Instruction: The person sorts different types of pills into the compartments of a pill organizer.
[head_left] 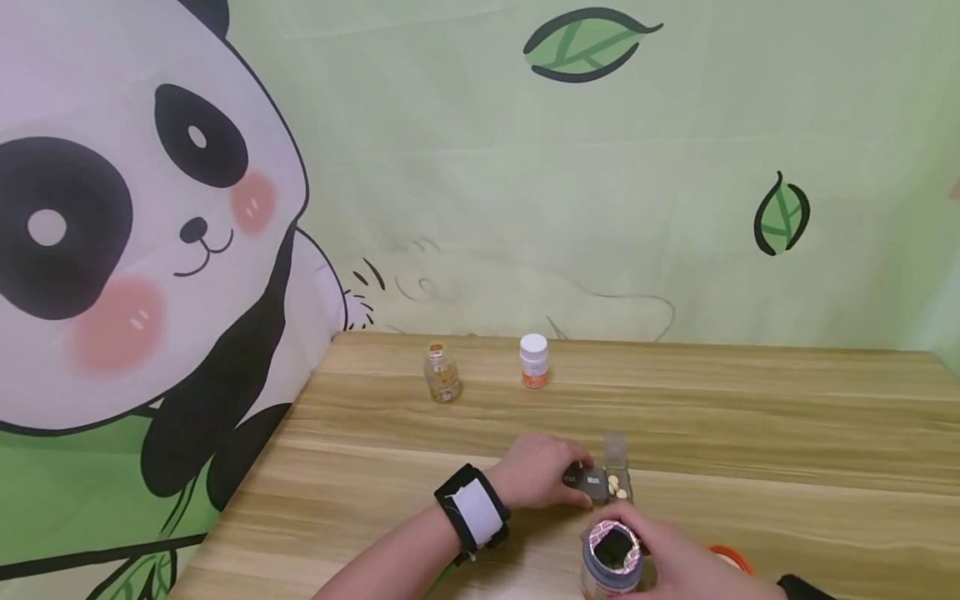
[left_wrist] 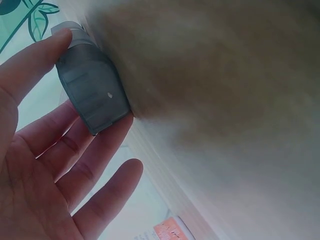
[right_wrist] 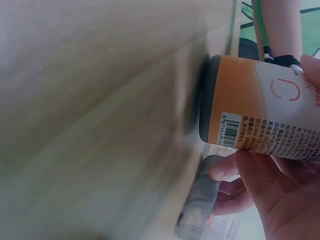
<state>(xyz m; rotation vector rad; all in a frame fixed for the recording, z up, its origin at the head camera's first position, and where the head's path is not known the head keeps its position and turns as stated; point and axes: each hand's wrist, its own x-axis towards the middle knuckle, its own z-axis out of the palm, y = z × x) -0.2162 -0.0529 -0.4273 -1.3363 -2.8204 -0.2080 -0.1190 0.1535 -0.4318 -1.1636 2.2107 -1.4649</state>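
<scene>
The wood-grained bench [head_left: 787,433] carries everything, with the person working at its near side. The right hand [head_left: 675,554] curls round an uncapped bottle [head_left: 598,579], mouth up; whether its base touches the bench is hard to tell. The left hand [head_left: 536,472], thumb opposite fingers, pinches the left end of the grey pill box [head_left: 593,481], just beyond the bottle. Farther off stand a clear jar [head_left: 442,379] and, to its right, a white bottle [head_left: 534,362]. An orange-rimmed lid [head_left: 733,552] lies right, partly behind the right hand, whose wrist could knock it away. A small flap [head_left: 615,450] stands open on the far side of the box's right-end compartment, where pale tablets [head_left: 615,483] sit. A sharp tilt of the bottle could spill its contents, and a bump against the box's unheld right end could scatter those tablets.
</scene>
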